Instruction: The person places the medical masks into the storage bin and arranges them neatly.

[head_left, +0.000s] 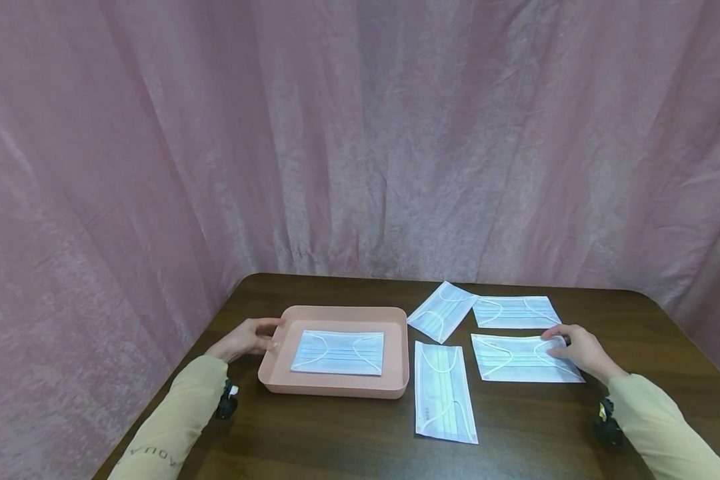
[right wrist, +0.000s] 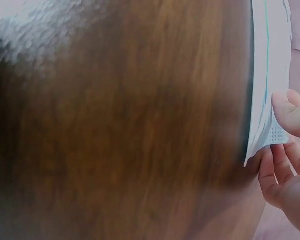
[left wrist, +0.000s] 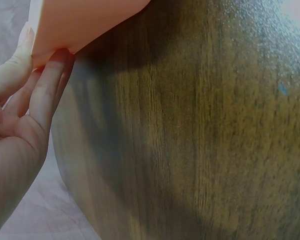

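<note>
My left hand [head_left: 247,339] grips the left side of a shallow pink tray [head_left: 336,388]. In the left wrist view the thumb lies on the tray's outer edge [left wrist: 85,25] and the fingers reach beneath it. One pale blue pleated face mask [head_left: 339,353] with white ear loops lies flat inside the tray. On the right, my right hand [head_left: 583,352] pinches the right end of another face mask [head_left: 516,360]. Seen from the right wrist, the thumb is on top of that mask [right wrist: 270,75] and the other fingers are at its end and underside.
Several more face masks lie on the dark wooden table [head_left: 336,437]: a slanted mask [head_left: 443,311] by the tray's right corner, a lengthwise mask [head_left: 444,393] in front, and a mask [head_left: 516,312] behind the pinched one. A pink curtain [head_left: 360,133] hangs along the table's far edge.
</note>
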{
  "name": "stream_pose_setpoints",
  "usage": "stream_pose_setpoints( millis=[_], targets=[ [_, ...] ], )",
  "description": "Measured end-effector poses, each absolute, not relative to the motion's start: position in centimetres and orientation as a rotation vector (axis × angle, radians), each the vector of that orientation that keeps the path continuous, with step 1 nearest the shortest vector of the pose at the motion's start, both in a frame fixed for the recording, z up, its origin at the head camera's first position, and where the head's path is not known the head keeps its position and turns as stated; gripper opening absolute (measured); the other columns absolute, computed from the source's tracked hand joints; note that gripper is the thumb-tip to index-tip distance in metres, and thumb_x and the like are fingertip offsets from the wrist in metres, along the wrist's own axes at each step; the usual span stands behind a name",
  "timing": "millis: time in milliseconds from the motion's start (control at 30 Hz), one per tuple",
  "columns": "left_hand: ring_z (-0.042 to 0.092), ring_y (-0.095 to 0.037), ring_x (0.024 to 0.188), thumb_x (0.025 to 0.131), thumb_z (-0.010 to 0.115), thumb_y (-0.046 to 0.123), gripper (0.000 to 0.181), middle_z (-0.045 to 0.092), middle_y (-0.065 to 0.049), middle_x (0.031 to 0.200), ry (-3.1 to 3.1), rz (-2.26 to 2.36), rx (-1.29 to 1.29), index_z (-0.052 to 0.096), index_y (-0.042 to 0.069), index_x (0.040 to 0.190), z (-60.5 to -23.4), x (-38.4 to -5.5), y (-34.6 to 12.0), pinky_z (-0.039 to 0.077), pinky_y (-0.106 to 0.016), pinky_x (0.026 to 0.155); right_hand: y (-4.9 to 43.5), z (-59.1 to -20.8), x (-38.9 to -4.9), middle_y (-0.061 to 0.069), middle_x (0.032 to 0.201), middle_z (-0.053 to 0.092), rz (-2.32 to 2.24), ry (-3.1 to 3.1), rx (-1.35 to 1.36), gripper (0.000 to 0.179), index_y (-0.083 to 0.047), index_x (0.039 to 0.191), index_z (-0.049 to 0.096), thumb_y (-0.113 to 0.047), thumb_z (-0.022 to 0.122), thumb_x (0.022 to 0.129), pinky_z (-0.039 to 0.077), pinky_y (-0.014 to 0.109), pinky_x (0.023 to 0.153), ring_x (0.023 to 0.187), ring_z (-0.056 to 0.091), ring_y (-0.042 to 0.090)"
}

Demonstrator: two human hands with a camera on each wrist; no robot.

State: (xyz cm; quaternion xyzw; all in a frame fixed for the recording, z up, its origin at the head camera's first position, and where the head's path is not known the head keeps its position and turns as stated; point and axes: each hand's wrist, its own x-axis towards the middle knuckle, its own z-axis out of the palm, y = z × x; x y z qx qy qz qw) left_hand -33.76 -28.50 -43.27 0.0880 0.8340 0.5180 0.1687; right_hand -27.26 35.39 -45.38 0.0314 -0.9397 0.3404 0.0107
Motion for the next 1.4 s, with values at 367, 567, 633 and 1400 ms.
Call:
stream_pose_setpoints(
  millis=[367,567,633,1400],
  targets=[
    [0.055,-0.026,0.093,0.079,0.066,-0.003,0.06,0.039,-0.029,0.128,2.36,1.48,0.277,0.038,-0.008,0.132,-43.6,-33.9,-28.4,0.046,-0.041,0.079,36.3,-45.2,-26.7,0.034,0.11,0.045,1.062,-2.917,0.149,0.02,0.002,0.096,0.064,0.001,0.068,0.077,0.031,0.062,0.08,0.098,0.039,0.046],
    [0.056,-0.025,0.091,0.079,0.066,-0.003,0.059,0.04,-0.028,0.128,2.375,1.465,0.264,0.039,-0.007,0.132,-43.5,-34.1,-28.5,0.046,-0.04,0.079,37.0,-44.6,-26.1,0.028,0.106,0.052,1.086,-2.905,0.216,0.022,0.003,0.101,0.064,0.004,0.065,0.079,0.047,0.046,0.07,0.089,0.047,0.037],
    [0.056,-0.025,0.09,0.078,0.066,-0.004,0.059,0.04,-0.028,0.128,2.376,1.474,0.247,0.04,-0.006,0.132,-43.5,-34.1,-28.6,0.047,-0.04,0.079,37.1,-44.4,-25.9,0.025,0.103,0.055,1.081,-2.89,0.239,0.022,0.003,0.1,0.065,0.004,0.065,0.079,0.049,0.042,0.068,0.088,0.049,0.035],
    [0.055,-0.025,0.092,0.078,0.066,-0.003,0.06,0.039,-0.028,0.128,2.37,1.471,0.247,0.04,-0.007,0.132,-43.2,-33.7,-28.4,0.046,-0.041,0.08,40.7,-44.2,-26.1,0.005,0.093,0.065,1.165,-2.676,0.224,0.017,-0.011,0.095,0.071,-0.016,0.071,0.079,0.044,0.028,0.056,0.077,0.052,0.013]
  ],
)
